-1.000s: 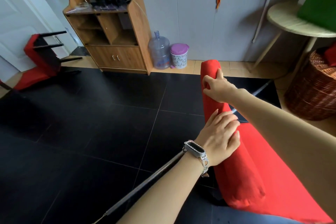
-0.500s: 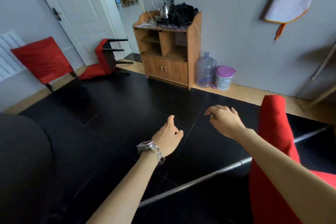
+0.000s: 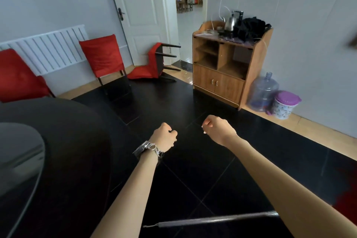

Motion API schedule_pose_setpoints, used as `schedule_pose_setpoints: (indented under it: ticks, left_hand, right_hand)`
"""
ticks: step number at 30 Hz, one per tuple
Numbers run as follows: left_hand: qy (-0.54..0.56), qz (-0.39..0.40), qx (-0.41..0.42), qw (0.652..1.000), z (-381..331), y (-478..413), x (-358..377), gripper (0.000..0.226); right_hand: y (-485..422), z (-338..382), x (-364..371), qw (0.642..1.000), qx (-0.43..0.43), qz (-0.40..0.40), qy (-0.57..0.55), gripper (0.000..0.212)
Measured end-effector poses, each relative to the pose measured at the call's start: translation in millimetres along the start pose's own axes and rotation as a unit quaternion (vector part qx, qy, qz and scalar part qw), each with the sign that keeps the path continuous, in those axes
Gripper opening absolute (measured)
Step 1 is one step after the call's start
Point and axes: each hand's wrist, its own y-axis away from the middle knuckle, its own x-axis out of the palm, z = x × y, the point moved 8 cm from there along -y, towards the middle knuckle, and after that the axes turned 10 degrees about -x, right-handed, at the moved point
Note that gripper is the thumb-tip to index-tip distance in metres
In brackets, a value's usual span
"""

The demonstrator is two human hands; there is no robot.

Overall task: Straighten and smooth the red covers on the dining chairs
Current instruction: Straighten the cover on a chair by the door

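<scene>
My left hand (image 3: 165,137), with a watch on its wrist, and my right hand (image 3: 217,129) hang in mid-air over the black floor, fingers loosely curled, holding nothing. Three red-covered chairs are far ahead on the left. One chair (image 3: 101,57) stands upright by the white radiator. A second red chair (image 3: 16,77) shows at the left edge. A third chair (image 3: 152,63) lies tipped over near the doorway with its legs pointing right. A blurred scrap of red cover (image 3: 347,209) shows at the lower right edge.
A dark round table (image 3: 63,141) with a glass turntable fills the lower left. A wooden cabinet (image 3: 228,71) with a kettle stands at the right wall, a water bottle (image 3: 263,93) and a lidded bucket (image 3: 286,103) beside it. A grey rod (image 3: 212,220) lies on the floor.
Both hands left the red chair cover at the right and now hang free with fingers curled. My view swung left, so the right chair slid out of view and the far chairs appeared.
</scene>
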Motion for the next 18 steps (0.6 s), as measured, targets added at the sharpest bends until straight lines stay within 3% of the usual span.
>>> schedule_pose_setpoints:
  ticks: [8,11,18]
  left_hand:
    - [0.024,-0.028,-0.012,0.999,15,-46,-41,0.006]
    - [0.035,-0.036,-0.018,0.999,8,-70,-44,0.016]
    - [0.132,-0.075,-0.043,0.987,-27,-146,-44,0.011]
  right_hand:
    - [-61,38,23,1.000,-0.012,0.013,-0.007,0.028]
    - [-90,36,25,1.000,-0.014,0.024,-0.012,0.027]
    - [-176,8,18,0.997,-0.025,0.038,-0.060,0.022]
